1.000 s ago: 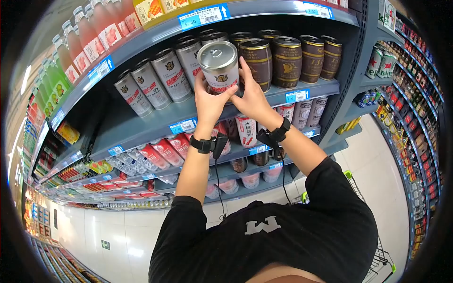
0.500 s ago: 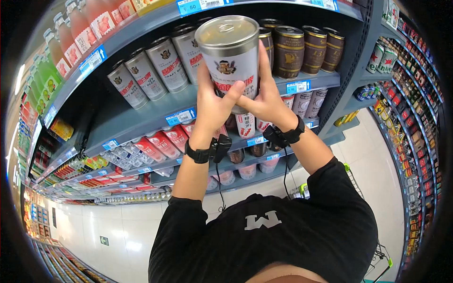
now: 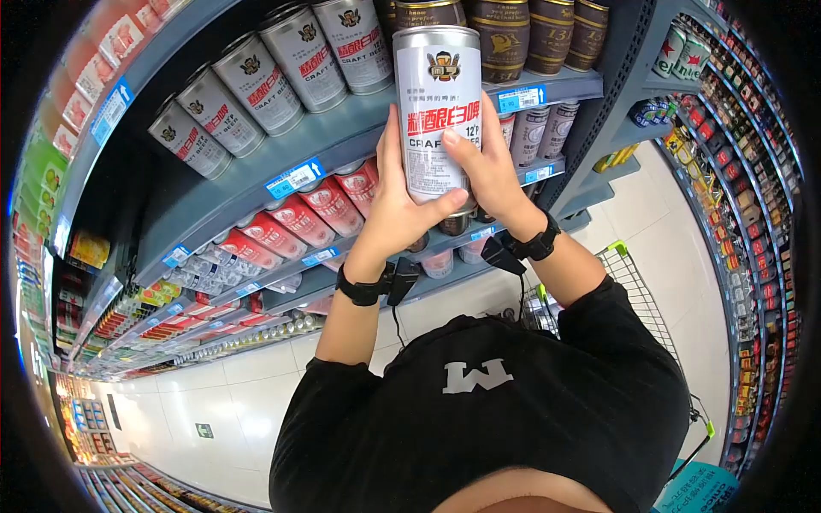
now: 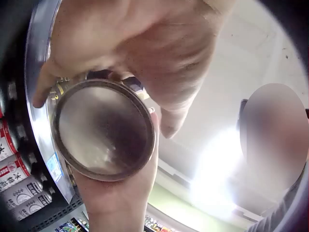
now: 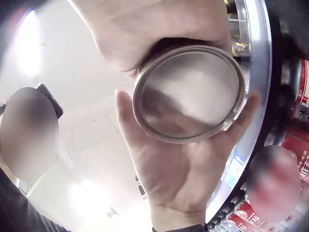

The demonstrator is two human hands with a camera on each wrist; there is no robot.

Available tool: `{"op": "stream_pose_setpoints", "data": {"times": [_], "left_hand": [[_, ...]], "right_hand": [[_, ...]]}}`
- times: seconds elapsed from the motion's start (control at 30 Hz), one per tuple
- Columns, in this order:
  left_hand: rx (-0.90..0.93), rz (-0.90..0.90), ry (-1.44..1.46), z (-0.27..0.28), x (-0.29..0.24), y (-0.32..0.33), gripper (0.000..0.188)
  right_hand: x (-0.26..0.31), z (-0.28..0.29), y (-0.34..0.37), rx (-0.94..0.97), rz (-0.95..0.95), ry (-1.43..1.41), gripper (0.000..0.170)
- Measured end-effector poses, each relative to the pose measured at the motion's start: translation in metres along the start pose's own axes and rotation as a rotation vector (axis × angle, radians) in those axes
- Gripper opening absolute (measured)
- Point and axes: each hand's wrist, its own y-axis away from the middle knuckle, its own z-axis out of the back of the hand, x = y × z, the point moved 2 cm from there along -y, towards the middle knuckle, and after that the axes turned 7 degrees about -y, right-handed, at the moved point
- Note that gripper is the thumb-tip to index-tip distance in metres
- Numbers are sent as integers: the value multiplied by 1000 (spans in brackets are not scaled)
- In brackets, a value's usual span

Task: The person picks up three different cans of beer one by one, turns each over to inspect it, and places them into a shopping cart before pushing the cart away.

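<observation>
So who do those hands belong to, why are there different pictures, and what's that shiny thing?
There's no machine here, just someone's bare left hand and right hand. Together they hold a silver-and-white craft beer can. The big picture comes from a camera worn on the head, looking forward and down. The other two come from small black cameras worn on the wrists; they see the can's round bottom from underneath. On the store shelf stands a row of matching cans, with brown barrel-shaped cans farther right. Red cans stand one level down.
</observation>
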Motion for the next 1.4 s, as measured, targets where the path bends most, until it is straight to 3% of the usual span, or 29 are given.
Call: {"op": "stream_pose_setpoints", "data": {"times": [0.03,0.1,0.23,0.37,0.43,0.47,0.6,1.13,1.23,1.3,1.4], "left_hand": [[-1,1,3,-2,-1,1,116],[18,62,328,-8,-8,4,117],[-7,42,280,-9,-1,10,117],[-16,116,479,-8,-11,15,108],[21,254,755,-14,-11,20,104],[57,278,757,-16,-16,22,104],[115,261,731,-19,-11,23,105],[168,301,674,-23,-1,28,108],[186,299,729,-23,1,29,105],[218,291,743,-24,6,29,92],[205,265,792,-27,7,30,89]], "right_hand": [[-1,1,1,4,6,36,82],[2,1,2,8,2,68,81],[4,7,5,87,-3,191,81],[4,20,2,120,32,219,76],[4,25,3,169,-360,-269,73],[2,31,4,170,-444,-325,68],[-10,39,8,181,-418,-483,59],[3,37,19,112,-329,-348,62],[3,36,20,109,-321,-309,59],[6,35,20,36,-430,-475,55],[7,34,21,45,-409,-402,55]]}}
